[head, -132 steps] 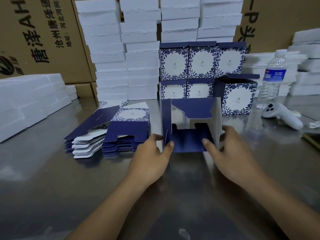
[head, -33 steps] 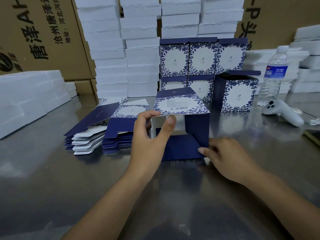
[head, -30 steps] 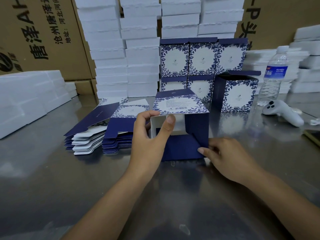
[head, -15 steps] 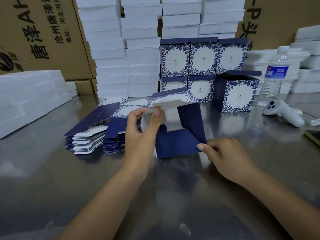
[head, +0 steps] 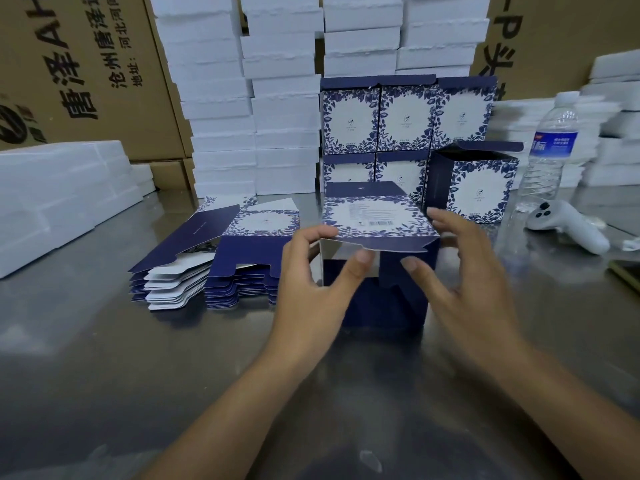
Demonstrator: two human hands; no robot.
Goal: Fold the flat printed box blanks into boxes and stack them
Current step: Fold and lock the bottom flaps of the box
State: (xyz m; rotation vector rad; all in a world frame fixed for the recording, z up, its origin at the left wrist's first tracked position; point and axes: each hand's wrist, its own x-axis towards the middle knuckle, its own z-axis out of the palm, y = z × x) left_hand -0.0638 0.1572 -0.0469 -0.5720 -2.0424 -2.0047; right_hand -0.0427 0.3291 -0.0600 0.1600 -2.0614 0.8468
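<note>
Half-folded box (head: 375, 216) stands on the metal tabletop (head: 138, 368), mid-width, about halfway between near and far edges. Its printed panel with the barcode faces up and a navy flap hangs over the partly open front. Left hand (head: 311, 285): thumb on top, index finger beneath, pinching the panel's front-left corner. Right hand (head: 464, 278): fingers apart and nearly straight at the box's right side, thumb near the front flap; blurred, so contact cannot be told. Flat blanks (head: 242, 261) lie in two fanned piles just left of the box. Finished boxes (head: 405, 116) are stacked two rows high toward the far edge, with an open-topped box (head: 479, 192) just right of them. Water bottle (head: 554, 147) and white controller (head: 568, 226) sit toward the right edge. White foam stacks (head: 284, 109) and brown cartons (head: 86, 64) line the far edge
</note>
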